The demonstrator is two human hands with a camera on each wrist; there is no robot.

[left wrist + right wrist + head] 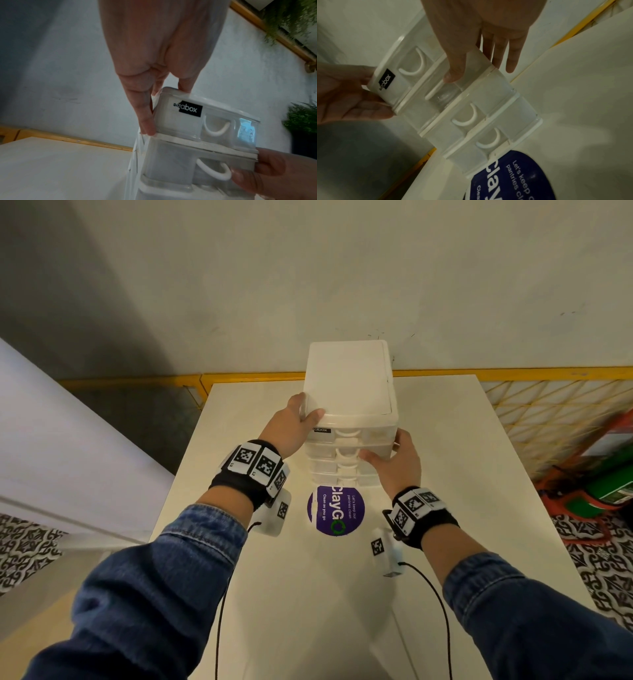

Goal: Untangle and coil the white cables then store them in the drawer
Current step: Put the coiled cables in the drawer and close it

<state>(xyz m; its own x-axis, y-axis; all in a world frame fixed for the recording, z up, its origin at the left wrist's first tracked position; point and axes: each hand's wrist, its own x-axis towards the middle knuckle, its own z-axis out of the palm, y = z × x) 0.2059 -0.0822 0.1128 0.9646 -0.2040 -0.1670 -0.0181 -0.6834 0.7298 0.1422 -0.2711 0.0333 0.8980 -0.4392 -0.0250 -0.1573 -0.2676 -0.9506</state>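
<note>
A white translucent drawer unit [347, 381] stands at the far middle of the white table [428, 474]. Its stacked drawers look pushed in. My left hand [305, 412] grips the unit's top left corner, thumb on the lid and fingers down the left side [161, 102]. My right hand [387, 450] clasps the right front corner. Its thumb presses the second drawer's front [436, 94] beside the white handle, and its fingers lie along the right side [479, 70]. No white cable shows in any view. I cannot tell what is inside the drawers.
A round purple sticker [337, 510] lies on the table just in front of the unit. A yellow rail [513, 373] runs behind the table against the wall. Green and orange items [609, 484] sit on the floor at the right. Black cords hang from my wrist cameras.
</note>
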